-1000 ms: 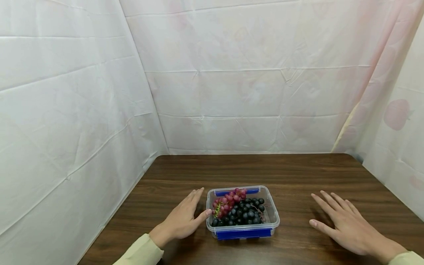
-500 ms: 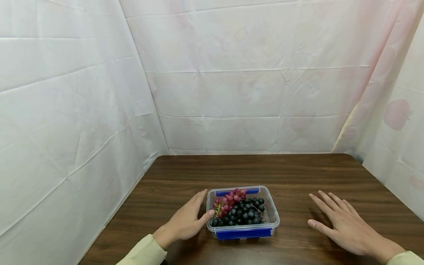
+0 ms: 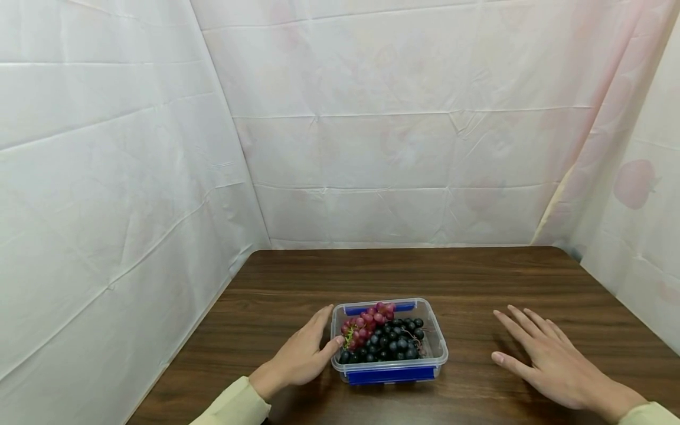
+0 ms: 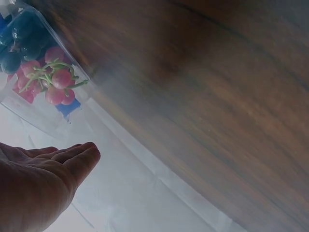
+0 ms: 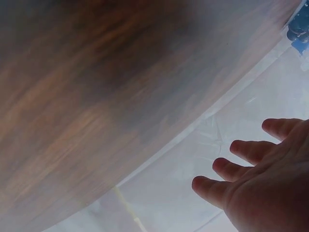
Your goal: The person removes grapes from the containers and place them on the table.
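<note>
a clear plastic box, rectangular and holding glossy round grapes, was seen on the wood-grained tabletop, just beside the straight-fingered left hand. the right hand was held spread, well apart. the palms of both hands were shown only by the wrist views.

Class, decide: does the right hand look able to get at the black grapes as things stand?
Probably yes: the box is open above the black grapes, and nothing visible stands between it and the right hand.
</note>
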